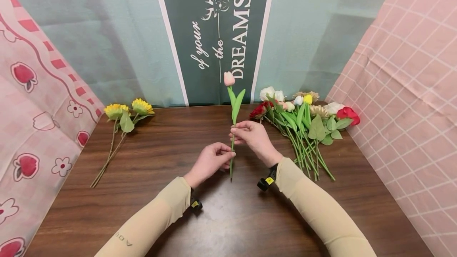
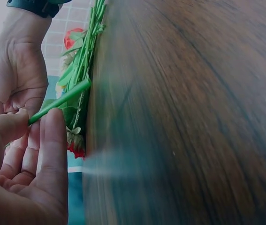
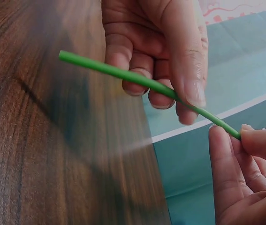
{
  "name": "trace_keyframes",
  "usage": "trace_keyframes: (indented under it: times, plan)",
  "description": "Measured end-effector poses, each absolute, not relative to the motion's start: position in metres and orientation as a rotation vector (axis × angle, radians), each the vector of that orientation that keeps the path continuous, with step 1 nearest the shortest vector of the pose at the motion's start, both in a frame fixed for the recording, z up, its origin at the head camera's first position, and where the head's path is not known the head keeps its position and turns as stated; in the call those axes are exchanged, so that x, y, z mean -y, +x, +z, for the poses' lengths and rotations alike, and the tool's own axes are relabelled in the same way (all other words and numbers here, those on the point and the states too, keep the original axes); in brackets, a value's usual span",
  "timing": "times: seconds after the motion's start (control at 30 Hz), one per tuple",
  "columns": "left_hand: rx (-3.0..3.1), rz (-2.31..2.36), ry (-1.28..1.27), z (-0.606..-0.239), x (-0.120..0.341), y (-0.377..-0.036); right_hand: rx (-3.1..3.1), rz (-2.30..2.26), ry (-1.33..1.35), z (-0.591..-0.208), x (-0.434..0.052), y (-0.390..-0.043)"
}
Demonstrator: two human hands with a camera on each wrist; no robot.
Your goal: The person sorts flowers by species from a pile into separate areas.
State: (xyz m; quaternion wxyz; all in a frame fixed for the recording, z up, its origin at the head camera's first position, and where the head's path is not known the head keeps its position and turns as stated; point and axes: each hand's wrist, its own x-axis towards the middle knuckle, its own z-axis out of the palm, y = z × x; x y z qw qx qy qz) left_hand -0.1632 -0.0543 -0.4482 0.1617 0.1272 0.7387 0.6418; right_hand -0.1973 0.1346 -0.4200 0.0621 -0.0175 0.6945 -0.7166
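A pale pink tulip (image 1: pixel 229 78) with green leaves stands nearly upright over the middle of the table in the head view. Low on its stem (image 3: pixel 109 70), my left hand (image 1: pixel 210 162) pinches it between thumb and fingers. Higher up, just under the leaves (image 1: pixel 237 106), my right hand (image 1: pixel 255 138) pinches the same stem. Seen from the left wrist, the cut stem end (image 2: pixel 79 90) sticks out past the left fingers (image 2: pixel 53 136). Both hands are raised above the brown table (image 1: pixel 171 142).
Two yellow sunflowers (image 1: pixel 143 107) lie on the table at the left. A pile of mixed flowers (image 1: pixel 303 122), with red, white and yellow blooms, lies at the right. A green curtain (image 1: pixel 307 23) hangs behind; pink cloths (image 1: pixel 410 102) line both sides.
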Motion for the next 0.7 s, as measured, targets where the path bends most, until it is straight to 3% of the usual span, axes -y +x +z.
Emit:
trace_keyframes:
  times: [0.27,0.7]
  plan:
    - [-2.159,1.732,0.322,-0.449,0.075,-0.164,-2.271,-1.929,-0.154,-0.427,-0.128,-0.201]
    - [-2.321,1.48,0.114,-0.449,0.17,-0.183,-2.951,-0.888,-0.6,-0.439,-0.123,-0.2]
